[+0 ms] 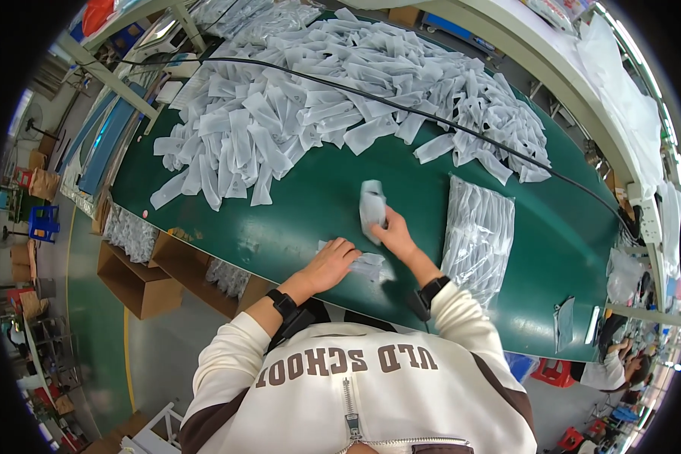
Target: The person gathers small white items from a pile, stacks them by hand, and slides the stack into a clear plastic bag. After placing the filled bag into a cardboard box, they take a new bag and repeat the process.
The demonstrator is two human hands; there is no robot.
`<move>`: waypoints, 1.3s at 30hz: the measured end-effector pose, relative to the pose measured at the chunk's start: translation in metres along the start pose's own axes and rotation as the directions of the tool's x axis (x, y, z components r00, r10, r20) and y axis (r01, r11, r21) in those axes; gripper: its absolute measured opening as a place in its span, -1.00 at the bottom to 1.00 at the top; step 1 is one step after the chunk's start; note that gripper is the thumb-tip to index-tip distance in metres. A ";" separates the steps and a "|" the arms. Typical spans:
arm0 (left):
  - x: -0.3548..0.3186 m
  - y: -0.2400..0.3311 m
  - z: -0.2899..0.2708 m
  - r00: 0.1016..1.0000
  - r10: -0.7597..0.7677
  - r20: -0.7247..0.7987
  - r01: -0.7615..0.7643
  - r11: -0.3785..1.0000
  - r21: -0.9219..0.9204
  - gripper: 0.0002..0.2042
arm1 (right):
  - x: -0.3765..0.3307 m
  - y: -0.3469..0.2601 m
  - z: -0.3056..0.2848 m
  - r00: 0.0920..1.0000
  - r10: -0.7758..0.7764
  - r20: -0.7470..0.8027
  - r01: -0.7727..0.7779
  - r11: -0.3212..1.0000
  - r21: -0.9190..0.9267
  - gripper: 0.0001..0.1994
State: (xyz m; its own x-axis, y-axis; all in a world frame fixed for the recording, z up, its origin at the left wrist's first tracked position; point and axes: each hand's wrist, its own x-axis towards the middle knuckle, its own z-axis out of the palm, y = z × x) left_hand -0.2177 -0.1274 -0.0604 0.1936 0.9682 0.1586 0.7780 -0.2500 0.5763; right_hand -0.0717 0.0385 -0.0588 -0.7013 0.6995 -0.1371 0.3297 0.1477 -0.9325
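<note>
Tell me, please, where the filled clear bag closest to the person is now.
The filled clear bag lies on the green table, right of centre in the head view, just to the right of the right hand.

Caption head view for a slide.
Right hand holding a translucent packet, left hand over another packet; heap of packets beyond on green table.

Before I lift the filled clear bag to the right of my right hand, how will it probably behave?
The clear bag will probably sag somewhat, because its film looks thin and wrinkled. Its shiny surface may slide easily on the smooth green table. It seems unlikely to roll or tip, as it lies flat.
</note>
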 end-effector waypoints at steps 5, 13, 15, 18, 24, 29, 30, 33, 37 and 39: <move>0.002 0.001 -0.001 1.000 0.007 0.011 -0.007 1.000 0.010 -0.56 | -0.002 -0.011 0.006 0.985 0.043 -0.170 0.038 0.894 0.447 -0.69; 0.005 0.001 -0.002 0.999 0.035 0.027 -0.037 0.996 0.083 -0.57 | 0.031 -0.021 -0.010 0.994 -0.090 -0.063 0.092 0.995 0.033 -0.72; 0.011 0.000 0.001 0.999 0.036 0.032 -0.038 0.997 0.062 -0.59 | 0.036 -0.015 0.006 0.967 -0.256 0.020 0.253 0.936 -0.243 -0.69; 0.007 -0.002 0.004 0.999 -0.006 0.052 0.004 0.999 0.034 -0.60 | 0.028 -0.017 0.012 0.936 -0.344 0.071 0.342 0.845 -0.410 -0.66; 0.006 0.003 0.001 0.998 -0.024 -0.054 0.024 1.000 0.005 -0.59 | -0.001 -0.016 -0.016 0.964 -0.035 0.265 0.169 0.847 -0.503 -0.54; 0.021 0.009 -0.014 0.991 0.058 -0.121 -0.045 0.993 0.108 -0.60 | -0.008 0.002 -0.005 0.943 -0.067 0.327 0.247 0.800 -0.547 -0.57; 0.023 0.010 -0.016 0.992 0.049 -0.114 -0.034 0.992 0.125 -0.60 | -0.008 0.003 -0.005 0.934 -0.141 0.328 0.307 0.785 -0.538 -0.59; 0.025 0.006 -0.015 0.994 0.031 -0.105 -0.013 0.986 0.164 -0.61 | -0.005 -0.004 -0.011 0.899 -0.289 0.329 0.428 0.738 -0.522 -0.63; 0.015 -0.009 0.000 0.998 -0.049 0.046 0.045 0.995 0.085 -0.62 | 0.007 -0.012 -0.029 0.873 -0.180 0.454 0.363 0.861 -0.357 -0.67; 0.015 -0.007 0.002 0.998 -0.048 0.039 0.044 0.995 0.086 -0.61 | 0.037 -0.005 -0.061 0.892 -0.415 0.176 0.434 0.680 -0.591 -0.68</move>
State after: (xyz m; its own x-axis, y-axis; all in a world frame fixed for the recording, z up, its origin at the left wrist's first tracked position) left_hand -0.2196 -0.1114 -0.0638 0.1793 0.9787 0.1000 0.8341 -0.2051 0.5120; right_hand -0.0605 0.1064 -0.0384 -0.8743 0.4396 0.2060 0.2937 0.8169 -0.4964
